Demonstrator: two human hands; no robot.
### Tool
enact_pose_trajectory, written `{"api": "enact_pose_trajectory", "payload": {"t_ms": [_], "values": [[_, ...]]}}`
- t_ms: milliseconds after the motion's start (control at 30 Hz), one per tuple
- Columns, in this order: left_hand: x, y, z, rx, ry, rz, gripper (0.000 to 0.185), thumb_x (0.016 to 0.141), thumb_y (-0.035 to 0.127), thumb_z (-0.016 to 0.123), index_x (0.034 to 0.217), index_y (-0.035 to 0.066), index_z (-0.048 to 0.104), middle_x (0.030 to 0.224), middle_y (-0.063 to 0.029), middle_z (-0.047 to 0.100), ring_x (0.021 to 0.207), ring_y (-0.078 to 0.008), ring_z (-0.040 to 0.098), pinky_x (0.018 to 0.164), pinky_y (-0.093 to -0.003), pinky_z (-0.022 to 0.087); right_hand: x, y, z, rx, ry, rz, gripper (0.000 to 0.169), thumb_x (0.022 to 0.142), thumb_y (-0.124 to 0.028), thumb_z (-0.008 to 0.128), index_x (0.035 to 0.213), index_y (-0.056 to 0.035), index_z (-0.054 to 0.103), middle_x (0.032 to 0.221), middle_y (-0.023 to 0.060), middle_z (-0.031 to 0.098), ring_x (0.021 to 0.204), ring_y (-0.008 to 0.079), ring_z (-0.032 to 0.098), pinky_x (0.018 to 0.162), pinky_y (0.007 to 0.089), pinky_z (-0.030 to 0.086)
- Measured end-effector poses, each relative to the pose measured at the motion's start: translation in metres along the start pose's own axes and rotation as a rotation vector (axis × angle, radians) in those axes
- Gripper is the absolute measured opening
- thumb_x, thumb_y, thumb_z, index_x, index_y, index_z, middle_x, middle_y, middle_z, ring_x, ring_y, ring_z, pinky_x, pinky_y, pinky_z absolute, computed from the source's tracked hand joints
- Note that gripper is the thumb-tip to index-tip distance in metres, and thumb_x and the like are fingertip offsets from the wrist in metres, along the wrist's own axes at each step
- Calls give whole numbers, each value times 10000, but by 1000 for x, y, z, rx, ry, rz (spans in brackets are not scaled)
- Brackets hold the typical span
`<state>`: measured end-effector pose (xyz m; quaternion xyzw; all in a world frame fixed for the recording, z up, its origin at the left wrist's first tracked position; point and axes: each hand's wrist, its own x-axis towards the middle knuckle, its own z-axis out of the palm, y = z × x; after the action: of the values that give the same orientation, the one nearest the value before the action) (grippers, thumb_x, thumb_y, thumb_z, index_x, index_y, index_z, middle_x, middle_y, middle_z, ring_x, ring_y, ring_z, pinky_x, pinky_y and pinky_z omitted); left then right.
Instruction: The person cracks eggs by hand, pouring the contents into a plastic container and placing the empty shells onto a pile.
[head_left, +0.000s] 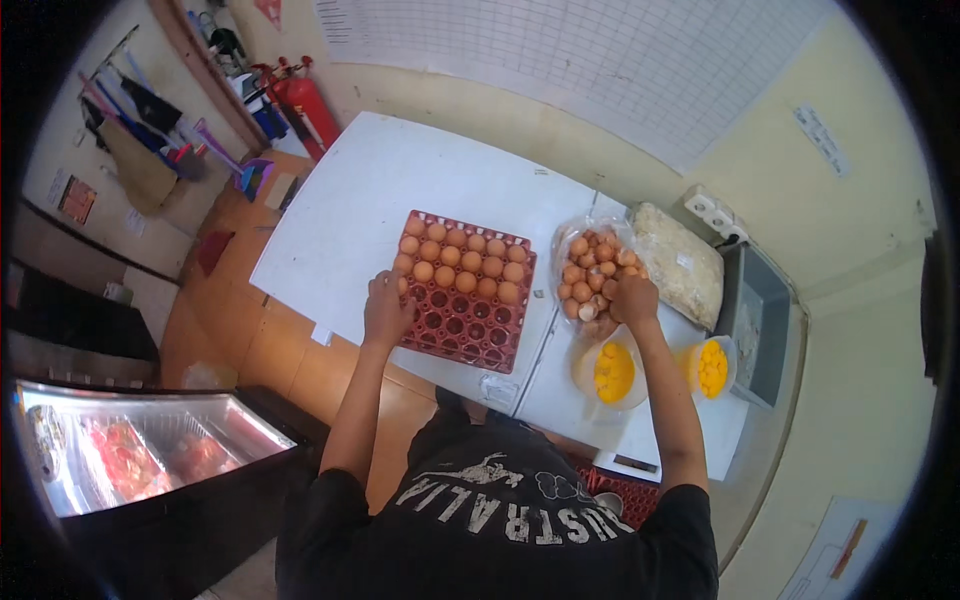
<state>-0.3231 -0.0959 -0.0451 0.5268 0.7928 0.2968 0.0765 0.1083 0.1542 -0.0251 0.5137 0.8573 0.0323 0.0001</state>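
Note:
My left hand (385, 311) is at the left side of a red plastic egg tray (457, 352), its fingers and thumb around a brown egg (403, 286). Whole brown eggs (471, 262) fill the tray's far rows, while the near cups hold none. To the right, a clear plastic bag (559, 259) contains many broken eggshells (581, 291). My right hand (634, 301) reaches over the bag's right side, fingers down among the shells; its grip is hidden. Close below that hand stands a translucent container (585, 367) with yellow yolks (613, 373) in it.
Another container (727, 349) of yolks sits right of my forearm. Behind are a filled clear plastic sack (679, 262), a grey bin (765, 300) and a power strip (715, 212) on the wall. A lit display freezer (247, 420) stands at lower left.

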Motion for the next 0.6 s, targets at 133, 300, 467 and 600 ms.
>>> {"api": "enact_pose_trajectory", "payload": {"t_ms": [133, 300, 467, 600], "values": [[10, -15, 16, 59, 47, -10, 434, 844, 32, 734, 1238, 23, 553, 1214, -225, 590, 1151, -444, 563, 960, -515, 514, 3, -6, 0, 44, 47, 86, 188, 799, -160, 743, 938, -42, 695, 899, 178, 753, 821, 368, 760, 699, 467, 618], [26, -13, 6, -11, 42, -26, 333, 802, 48, 749, 1093, 1, 592, 1025, -234, 650, 1005, -448, 620, 890, -517, 523, 1, 7, 10, 37, 80, 25, 230, 752, -150, 761, 951, -54, 698, 864, 171, 749, 803, 354, 762, 670, 469, 613], [24, -9, -24, -317, -3, -203, 324, 935, 153, 724, 1213, 19, 623, 1076, -119, 701, 991, -216, 720, 680, -372, 585, -3, 0, 6, -3, 131, 2, 186, 756, -164, 753, 906, -59, 719, 838, 163, 743, 775, 351, 758, 662, 474, 613], [19, 24, -39, -1068, -351, -319, 486, 1088, 111, 514, 1563, 39, 447, 1361, -160, 587, 1017, -263, 726, 784, -336, 660, -4, 10, 11, 41, 114, 8, 168, 830, -224, 724, 904, -73, 723, 844, 153, 749, 780, 368, 754, 690, 482, 613]]}}
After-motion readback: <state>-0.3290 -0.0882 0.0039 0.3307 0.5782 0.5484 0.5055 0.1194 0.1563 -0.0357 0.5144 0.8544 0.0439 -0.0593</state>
